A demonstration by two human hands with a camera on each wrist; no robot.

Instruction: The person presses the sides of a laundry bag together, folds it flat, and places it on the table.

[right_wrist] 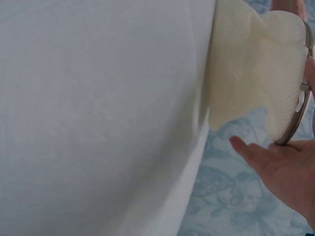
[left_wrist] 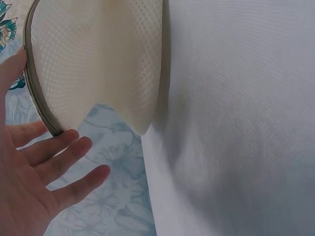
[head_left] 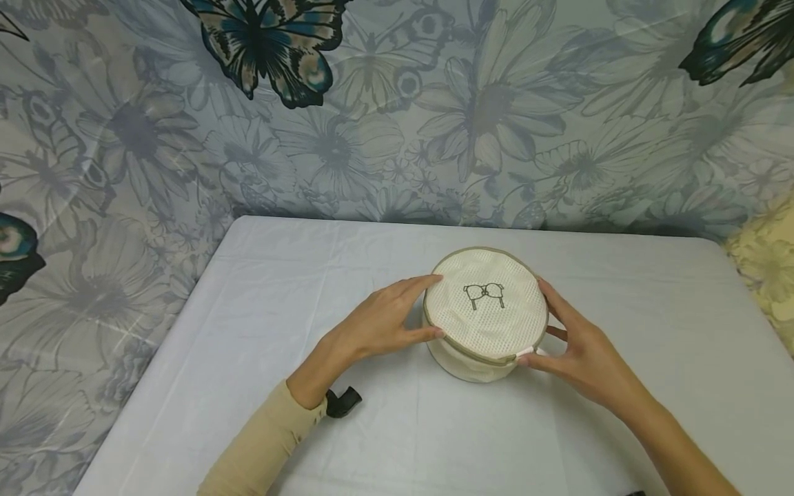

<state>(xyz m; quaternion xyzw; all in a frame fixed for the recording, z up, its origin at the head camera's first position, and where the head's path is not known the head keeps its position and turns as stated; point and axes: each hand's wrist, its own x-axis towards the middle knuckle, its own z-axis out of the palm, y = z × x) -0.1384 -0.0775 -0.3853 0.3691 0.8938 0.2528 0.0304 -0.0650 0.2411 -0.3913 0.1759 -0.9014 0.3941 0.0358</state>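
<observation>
A round cream mesh laundry bag [head_left: 486, 324] stands on the white-covered table, its flat top facing up and tilted towards me. Dark stitching like a pair of glasses marks the top, and a brownish zip [left_wrist: 32, 81] runs round its edge. My left hand [head_left: 387, 317] touches the left edge with thumb and forefinger; its other fingers spread out in the left wrist view. On the opposite side my right hand [head_left: 583, 351] rests fingers and thumb against the rim, the thumb near a small white tab [head_left: 525, 351]. The bag's soft side wall sags inward in the right wrist view.
A white cloth covers the table [head_left: 310, 275]. Behind it hangs a floral and butterfly-patterned backdrop [head_left: 384, 138]. A black strap piece [head_left: 343, 402] is at my left wrist, beside the beige sleeve [head_left: 267, 441].
</observation>
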